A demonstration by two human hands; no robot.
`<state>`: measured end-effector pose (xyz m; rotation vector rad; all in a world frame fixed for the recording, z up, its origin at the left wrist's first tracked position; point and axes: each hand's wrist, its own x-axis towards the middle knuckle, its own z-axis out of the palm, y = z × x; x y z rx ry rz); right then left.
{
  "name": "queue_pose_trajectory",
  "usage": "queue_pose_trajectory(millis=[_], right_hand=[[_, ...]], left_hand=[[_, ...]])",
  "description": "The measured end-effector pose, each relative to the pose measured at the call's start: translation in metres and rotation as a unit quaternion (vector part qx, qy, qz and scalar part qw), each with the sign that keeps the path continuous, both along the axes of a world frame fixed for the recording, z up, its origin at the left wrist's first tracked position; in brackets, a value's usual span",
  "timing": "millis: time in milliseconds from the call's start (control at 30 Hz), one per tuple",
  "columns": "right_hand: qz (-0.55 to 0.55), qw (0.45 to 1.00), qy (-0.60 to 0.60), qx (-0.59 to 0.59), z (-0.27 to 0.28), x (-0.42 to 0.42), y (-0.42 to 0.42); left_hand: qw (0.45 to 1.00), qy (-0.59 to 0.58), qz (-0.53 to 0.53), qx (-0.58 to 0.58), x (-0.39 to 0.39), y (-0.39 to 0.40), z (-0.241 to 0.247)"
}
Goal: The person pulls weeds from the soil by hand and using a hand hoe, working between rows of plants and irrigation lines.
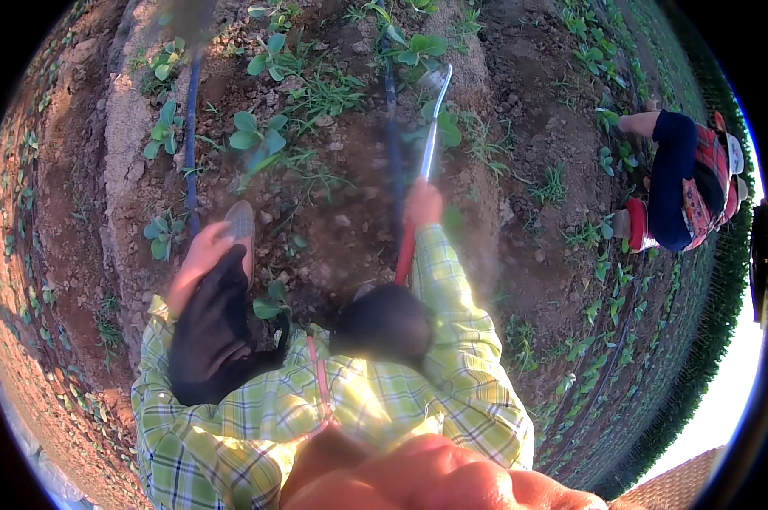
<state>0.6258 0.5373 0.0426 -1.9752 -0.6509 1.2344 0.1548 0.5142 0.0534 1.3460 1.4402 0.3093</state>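
My right hand (423, 203) is closed around the red handle (405, 255) of a short-handled hand hoe. Its bright metal neck (431, 146) runs forward and bends over at the far end. The blade there is blurred, low over the soil among leaves beside the right drip line (390, 108). My left hand (207, 250) hangs beside my bent knee (211, 325) in dark trousers, close to my grey shoe (240, 220). Nothing shows in that hand, and its fingers look slightly apart. Broad-leaved seedlings (258, 137) and grassy weeds (330, 89) grow ahead of me.
Another drip line (193, 134) runs past my left side, with seedlings (165, 131) along it. To the right, a person (677, 182) bends over a neighbouring row of plants (613, 280). Bare furrow soil (530, 127) lies between us.
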Motion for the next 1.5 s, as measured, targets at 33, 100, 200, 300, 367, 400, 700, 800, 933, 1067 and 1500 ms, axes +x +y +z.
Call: queue_pose_trajectory(millis=[33,100,200,300,367,400,700,800,933,1067,1500], right_hand=[[-0.027,0.999,0.024,0.008,-0.005,0.001,0.015],[-0.08,0.994,0.074,0.024,-0.011,-0.001,0.045],[-0.07,0.994,0.085,0.019,-0.019,-0.011,0.067],[-0.075,0.99,0.116,0.021,-0.031,-0.023,0.065],[-0.048,0.996,0.072,0.004,-0.032,-0.024,0.059],[-0.018,1.0,0.011,-0.018,-0.021,-0.029,0.055],[0.051,0.993,-0.099,-0.041,-0.017,-0.004,0.02],[0.018,0.994,-0.104,0.026,-0.014,-0.005,0.025],[-0.037,0.997,-0.055,0.039,-0.015,-0.004,0.047],[-0.032,0.999,-0.029,0.014,-0.028,-0.013,0.056],[0.04,0.984,-0.171,-0.027,-0.036,-0.028,0.048]], left_hand=[[1.0,0.001,-0.008,0.0,0.001,0.001,-0.001],[0.999,-0.003,0.009,-0.038,0.007,0.003,0.007],[0.998,-0.014,0.017,-0.061,0.007,0.003,0.008],[0.997,-0.013,0.014,-0.07,0.008,0.005,0.004],[0.997,-0.017,0.015,-0.079,0.009,0.004,0.004],[0.996,-0.025,0.017,-0.082,0.01,0.004,0.005],[0.999,-0.025,-0.023,0.004,0.004,0.005,-0.014],[0.999,-0.014,-0.018,-0.025,-0.001,0.003,-0.016],[0.997,-0.015,0.007,-0.076,0.004,0.002,-0.008],[0.996,-0.012,0.012,-0.083,0.007,0.003,0.001],[0.997,-0.013,-0.001,-0.071,0.007,0.002,-0.002]])
